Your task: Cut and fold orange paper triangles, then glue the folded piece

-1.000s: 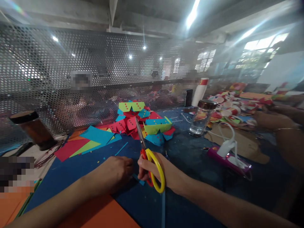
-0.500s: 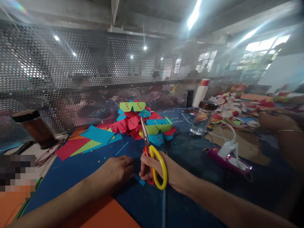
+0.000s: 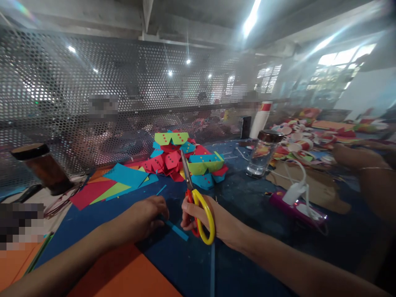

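Note:
My right hand (image 3: 213, 216) grips a pair of scissors (image 3: 187, 171) with one red and one yellow handle. The blades are together and point up and away, towards a pile of folded paper pieces (image 3: 168, 163) in red, blue and green with coloured dots. Low over the blue tabletop, my left hand (image 3: 144, 220) is curled with its fingertips closed at one end of a narrow blue paper strip (image 3: 177, 231). The strip's other end reaches towards my right hand. Below my left forearm lies a large orange sheet (image 3: 130, 276).
Loose coloured sheets (image 3: 123, 179) lie left of the pile. A dark-lidded jar (image 3: 43, 169) stands far left. At right are a glass jar of water (image 3: 262, 154), a purple power strip (image 3: 284, 202) with a white plug, and another person's arm (image 3: 368, 169). Perforated metal (image 3: 123, 74) screens the back.
My left hand has drawn a little to the left and down, uncovering more of the blue strip. My right hand and the scissors have hardly moved.

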Demonstrator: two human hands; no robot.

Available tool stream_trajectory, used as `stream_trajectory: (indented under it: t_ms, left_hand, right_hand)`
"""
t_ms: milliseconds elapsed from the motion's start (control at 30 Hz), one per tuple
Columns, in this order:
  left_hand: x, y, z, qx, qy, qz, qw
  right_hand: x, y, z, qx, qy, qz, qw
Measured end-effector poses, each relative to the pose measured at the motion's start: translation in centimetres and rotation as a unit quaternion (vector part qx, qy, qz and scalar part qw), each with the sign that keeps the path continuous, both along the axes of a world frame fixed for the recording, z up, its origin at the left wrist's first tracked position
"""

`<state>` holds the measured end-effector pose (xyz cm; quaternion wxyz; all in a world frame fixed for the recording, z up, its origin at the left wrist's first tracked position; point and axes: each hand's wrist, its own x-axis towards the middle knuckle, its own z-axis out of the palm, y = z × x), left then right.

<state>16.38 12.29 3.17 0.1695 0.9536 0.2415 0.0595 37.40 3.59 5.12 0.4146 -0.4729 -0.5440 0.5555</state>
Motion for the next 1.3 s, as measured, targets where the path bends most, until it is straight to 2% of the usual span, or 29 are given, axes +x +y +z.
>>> stream_trajectory:
  t_ms: [300,533,667,800,1100,1300]
  left_hand:
    - [0.2,0.6,-0.4,0.017,-0.008,-0.022,1.0]
    - [0.5,-0.2,0.2,0.12,0.023,-0.073,0.99]
    - [0.8,-0.6,0.2,0.18,0.054,-0.077,0.979]
    - [1.1,-0.9,0.1,0.209,0.07,-0.078,0.972]
    - [1.1,-0.9,-0.1,0.252,0.073,-0.101,0.96]
    - [1.3,-0.7,-0.8,0.217,0.044,-0.085,0.972]
  right_hand:
    - [-0.3,-0.1,0.0,-0.012,0.014,0.008,1.0]
    - [-0.2,0.0,-0.4,-0.007,0.015,0.018,1.0]
    - [-0.3,0.1,-0.5,-0.014,0.014,0.013,1.0]
    - [-0.4,0.0,-0.3,-0.009,0.018,0.015,1.0]
    - [-0.3,-0.2,-0.1,-0.006,0.025,0.016,1.0]
    - [-0.4,-0.1,-0.1,-0.007,0.015,0.013,1.0]
